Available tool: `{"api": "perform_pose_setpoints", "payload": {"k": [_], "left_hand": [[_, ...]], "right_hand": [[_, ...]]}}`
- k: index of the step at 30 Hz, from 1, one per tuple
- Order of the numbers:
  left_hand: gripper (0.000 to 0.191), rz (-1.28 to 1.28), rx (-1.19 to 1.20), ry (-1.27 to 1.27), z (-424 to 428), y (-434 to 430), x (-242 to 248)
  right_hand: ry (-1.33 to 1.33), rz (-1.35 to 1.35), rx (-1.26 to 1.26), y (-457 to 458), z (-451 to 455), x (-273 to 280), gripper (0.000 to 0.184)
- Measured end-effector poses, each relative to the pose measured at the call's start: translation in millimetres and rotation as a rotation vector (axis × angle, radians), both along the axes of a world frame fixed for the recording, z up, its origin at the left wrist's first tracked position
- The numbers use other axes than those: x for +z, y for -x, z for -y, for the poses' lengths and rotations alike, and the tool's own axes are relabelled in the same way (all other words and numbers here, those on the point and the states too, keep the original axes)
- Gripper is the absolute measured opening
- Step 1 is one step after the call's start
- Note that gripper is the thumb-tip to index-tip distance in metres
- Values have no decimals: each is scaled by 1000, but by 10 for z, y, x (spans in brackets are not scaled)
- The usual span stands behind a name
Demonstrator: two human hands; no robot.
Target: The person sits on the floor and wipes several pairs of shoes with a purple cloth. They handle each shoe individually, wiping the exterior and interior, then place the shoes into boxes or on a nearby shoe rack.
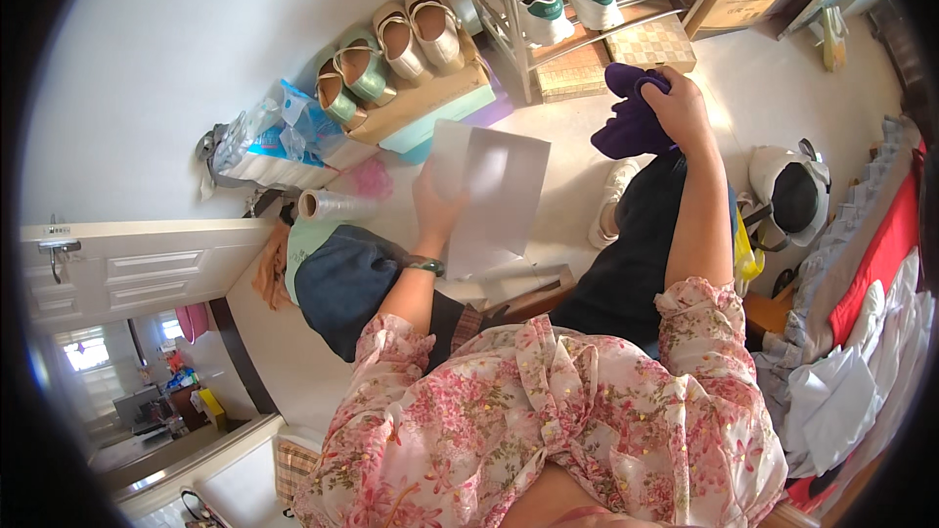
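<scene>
Bunched dark purple cloth hangs from my right hand, whose fingers are closed on it. My left hand, with a green bangle at the wrist, holds a pale, blurred flat sheet or bag by its left side; its material cannot be told. Left of that hand lies a clear plastic roll on a cardboard core, beside a dark blue cloth. Beyond, green flat shoes and beige flat shoes stand on a shoebox.
A metal shoe rack with white sneakers stands ahead. At right are a white helmet, a yellow bag and piled clothes on a bed or seat. A white door is at left. Packs wrapped in plastic lean by the wall.
</scene>
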State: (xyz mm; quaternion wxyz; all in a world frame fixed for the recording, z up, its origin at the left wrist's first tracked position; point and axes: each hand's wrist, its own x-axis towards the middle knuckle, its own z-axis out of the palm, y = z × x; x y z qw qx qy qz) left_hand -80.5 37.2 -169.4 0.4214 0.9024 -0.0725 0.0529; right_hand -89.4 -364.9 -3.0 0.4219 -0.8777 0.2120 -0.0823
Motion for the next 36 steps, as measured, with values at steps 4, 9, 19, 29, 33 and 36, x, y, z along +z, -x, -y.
{"api": "perform_pose_setpoints", "payload": {"k": [4,9,19,29,33,36], "left_hand": [[83,-297,190,308,-158,48,-630],[81,-770,590,800,-164,295,-960],[90,-927,555,836,-239,100,-1109],[96,-951,466,623,-279,10,-1262],[100,-925,457,622,-311,21,-1301],[101,-914,439,602,-329,48,-1299]], "right_hand": [[-55,23,-34,-15,40,-67,38],[-25,-18,31,-3,-5,-114,37],[78,-159,141,-82,-111,-193,38],[56,-177,152,-142,-51,-238,41],[-9,-172,173,-159,-68,-233,41],[3,-173,188,-145,-85,-237,40]]}}
